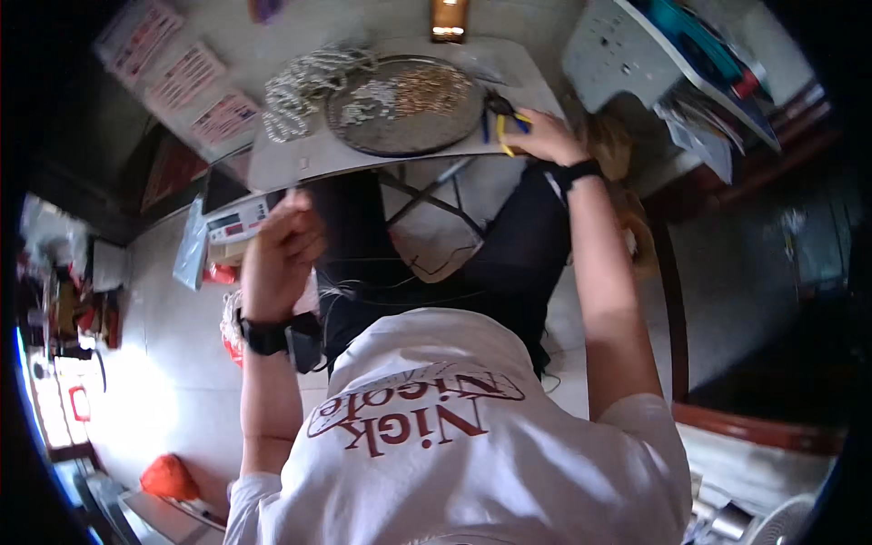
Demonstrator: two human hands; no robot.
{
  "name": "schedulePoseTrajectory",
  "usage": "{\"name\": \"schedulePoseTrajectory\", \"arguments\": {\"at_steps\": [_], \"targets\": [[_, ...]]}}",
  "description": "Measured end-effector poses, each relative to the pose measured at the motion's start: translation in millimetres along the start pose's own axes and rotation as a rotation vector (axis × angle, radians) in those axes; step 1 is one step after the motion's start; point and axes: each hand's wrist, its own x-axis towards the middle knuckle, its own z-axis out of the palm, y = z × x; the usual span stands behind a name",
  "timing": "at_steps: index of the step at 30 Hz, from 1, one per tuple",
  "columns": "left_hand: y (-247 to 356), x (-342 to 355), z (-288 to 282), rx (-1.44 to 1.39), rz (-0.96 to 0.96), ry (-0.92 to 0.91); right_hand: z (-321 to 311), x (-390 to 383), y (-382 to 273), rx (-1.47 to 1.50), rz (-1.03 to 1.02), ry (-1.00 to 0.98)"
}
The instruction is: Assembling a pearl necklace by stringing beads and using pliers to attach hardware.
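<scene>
My right hand (548, 138) is at the right edge of a small pale table, its fingers closed at the handles of a pair of pliers (504, 130) with blue and yellow grips and a dark head. Held low in front of the table's left corner, my left hand (292, 234) has its fingers curled into a pinch; what sits at the fingertips is too small to tell. Between the hands, a round dark tray (400, 143) carries silvery pieces (371, 100) on its left and gold-coloured small pieces (431, 91) on its right.
Strands of pale beads (304, 86) lie left of the tray. A lit phone-like object (449, 20) stands at the table's far edge. Below the left corner is a white device with a display (238, 222). A white shelf unit (627, 54) rises at the far right.
</scene>
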Motion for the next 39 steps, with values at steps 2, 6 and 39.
{"name": "schedulePoseTrajectory", "arguments": {"at_steps": [2, 6, 39], "targets": [[12, -7, -9, 0.019, 0.029, 0.006, -2, -5, -38, -0.16, 0.118, -0.035], [5, -5, -3, 0.105, 0.047, 0.014, -1, 1, -57, -0.176, 0.213, -0.067], [-33, 1, 20, 1.239, 0.715, 0.387, -20, -136, -202, 1.803, 0.103, -0.808]]}}
